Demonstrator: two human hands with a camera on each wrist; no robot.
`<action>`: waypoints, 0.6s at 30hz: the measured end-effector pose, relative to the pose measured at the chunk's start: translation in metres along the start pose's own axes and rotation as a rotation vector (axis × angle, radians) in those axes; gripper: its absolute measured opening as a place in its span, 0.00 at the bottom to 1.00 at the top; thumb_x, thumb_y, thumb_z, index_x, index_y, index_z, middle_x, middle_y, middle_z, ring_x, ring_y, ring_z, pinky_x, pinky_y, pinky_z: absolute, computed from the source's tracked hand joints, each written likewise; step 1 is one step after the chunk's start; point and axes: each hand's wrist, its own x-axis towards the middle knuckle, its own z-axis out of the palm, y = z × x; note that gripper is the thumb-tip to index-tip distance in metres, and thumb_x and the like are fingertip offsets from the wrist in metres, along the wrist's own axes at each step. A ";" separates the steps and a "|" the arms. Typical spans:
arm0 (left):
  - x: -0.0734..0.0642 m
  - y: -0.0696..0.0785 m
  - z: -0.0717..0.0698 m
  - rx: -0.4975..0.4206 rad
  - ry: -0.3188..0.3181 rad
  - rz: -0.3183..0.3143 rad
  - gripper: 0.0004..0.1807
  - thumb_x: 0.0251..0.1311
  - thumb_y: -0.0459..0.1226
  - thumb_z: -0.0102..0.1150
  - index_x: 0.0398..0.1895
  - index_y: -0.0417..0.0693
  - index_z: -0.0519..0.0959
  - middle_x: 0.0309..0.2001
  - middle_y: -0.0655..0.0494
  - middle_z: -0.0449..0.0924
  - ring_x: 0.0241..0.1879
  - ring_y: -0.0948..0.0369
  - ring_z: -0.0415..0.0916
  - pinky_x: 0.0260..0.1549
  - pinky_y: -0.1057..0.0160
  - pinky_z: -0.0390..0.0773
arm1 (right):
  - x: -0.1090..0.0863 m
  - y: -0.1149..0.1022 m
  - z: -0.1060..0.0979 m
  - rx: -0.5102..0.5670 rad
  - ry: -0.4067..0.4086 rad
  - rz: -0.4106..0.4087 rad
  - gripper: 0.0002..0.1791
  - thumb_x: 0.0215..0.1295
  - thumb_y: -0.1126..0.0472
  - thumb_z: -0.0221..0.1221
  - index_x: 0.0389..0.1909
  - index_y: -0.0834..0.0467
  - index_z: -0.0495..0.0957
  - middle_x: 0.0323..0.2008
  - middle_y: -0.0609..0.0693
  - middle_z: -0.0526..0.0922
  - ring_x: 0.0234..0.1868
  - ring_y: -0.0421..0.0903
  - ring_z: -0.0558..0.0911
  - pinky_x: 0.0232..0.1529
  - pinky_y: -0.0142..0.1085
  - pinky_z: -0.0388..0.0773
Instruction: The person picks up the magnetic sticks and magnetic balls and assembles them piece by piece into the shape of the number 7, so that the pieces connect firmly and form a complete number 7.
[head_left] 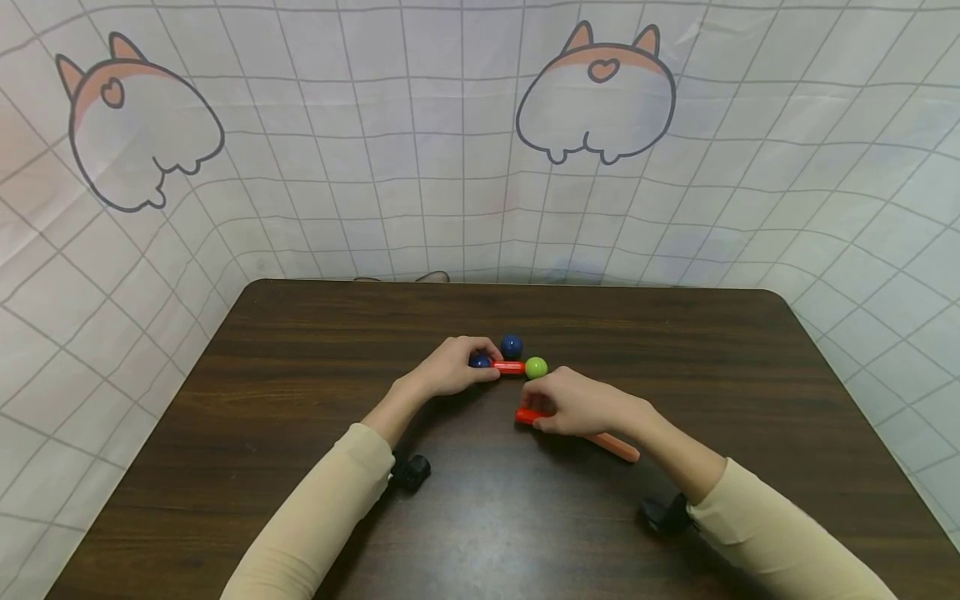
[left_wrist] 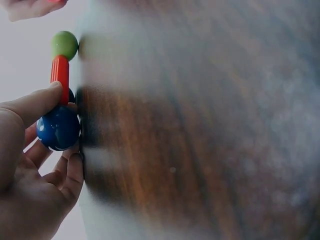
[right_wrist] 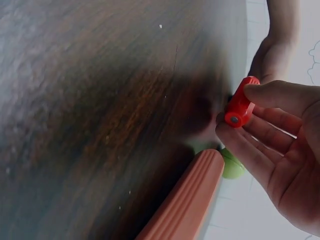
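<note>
My left hand [head_left: 450, 368] holds one end of a short red rod [head_left: 511, 367], its thumb pressed on the rod and its fingers around the glossy blue ball [left_wrist: 59, 128] at that end. A green ball [head_left: 536, 367] sits at the rod's other end. Just behind the rod lies a second blue ball [head_left: 512, 346]. To the right and nearer, my right hand [head_left: 576, 404] pinches another short red rod [right_wrist: 241, 104] between thumb and fingers, close over the table. A small grey dot shows on that rod's end face. Below this hand lies a longer orange ribbed rod [head_left: 617, 447].
The dark wood-grain table [head_left: 480, 533] is backed by a white grid-patterned cloth [head_left: 420, 167] with cartoon drawings. Thin dark cable loops [head_left: 433, 276] show at its back edge. Black wrist devices [head_left: 412, 472] are worn on both forearms.
</note>
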 end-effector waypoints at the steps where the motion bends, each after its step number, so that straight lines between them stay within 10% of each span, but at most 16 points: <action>1: 0.000 0.000 0.000 0.000 0.000 -0.001 0.10 0.67 0.41 0.69 0.48 0.51 0.84 0.42 0.58 0.81 0.40 0.60 0.75 0.43 0.60 0.76 | 0.000 0.000 0.000 0.003 -0.001 0.001 0.07 0.65 0.67 0.66 0.43 0.57 0.82 0.33 0.41 0.81 0.32 0.37 0.78 0.37 0.34 0.79; 18: 0.000 0.000 0.001 0.004 -0.002 -0.004 0.11 0.68 0.42 0.68 0.49 0.51 0.84 0.41 0.58 0.81 0.39 0.60 0.75 0.41 0.60 0.75 | 0.005 -0.001 0.005 0.013 -0.017 0.006 0.07 0.65 0.66 0.67 0.42 0.56 0.82 0.32 0.40 0.81 0.33 0.36 0.79 0.38 0.34 0.79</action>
